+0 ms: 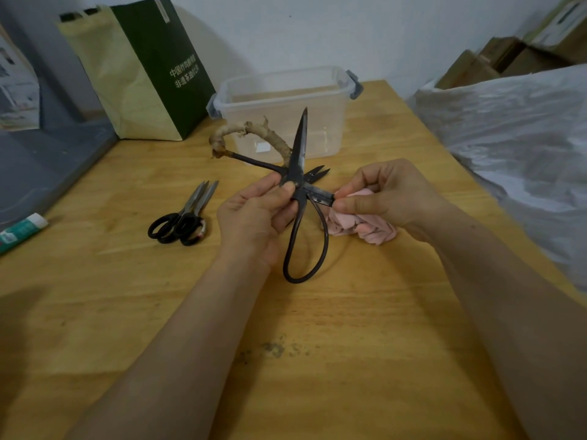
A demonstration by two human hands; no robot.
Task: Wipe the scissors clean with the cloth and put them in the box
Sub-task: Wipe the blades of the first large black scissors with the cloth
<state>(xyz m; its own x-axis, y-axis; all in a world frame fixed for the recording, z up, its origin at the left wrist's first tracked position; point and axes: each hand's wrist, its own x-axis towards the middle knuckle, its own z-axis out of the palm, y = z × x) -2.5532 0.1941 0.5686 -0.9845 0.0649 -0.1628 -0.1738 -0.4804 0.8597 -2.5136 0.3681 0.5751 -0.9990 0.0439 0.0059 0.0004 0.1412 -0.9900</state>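
I am wiping the big black scissors (300, 154).

My left grip (254, 217) is pinching the open scissors at the middle pin; they are looking heavy, stiff and sharp, so that is the safe spot. My right grip (381, 198) is holding the soft pink cloth (365, 227) and squeezing one blade. Both arms are reaching over the desk (349, 344), near the clear box (286, 90).

One camera, worn on the person's head, looks forward and down over the wooden table (365, 344). It sits close: the forearms enter from the bottom edge, and the left hand (254, 217) and right hand (387, 195) meet mid-frame, just in front of the clear box (320, 122). Behind the box a pale wall (317, 33) closes the view. The wide lens bends the table's edges on either side of the box.
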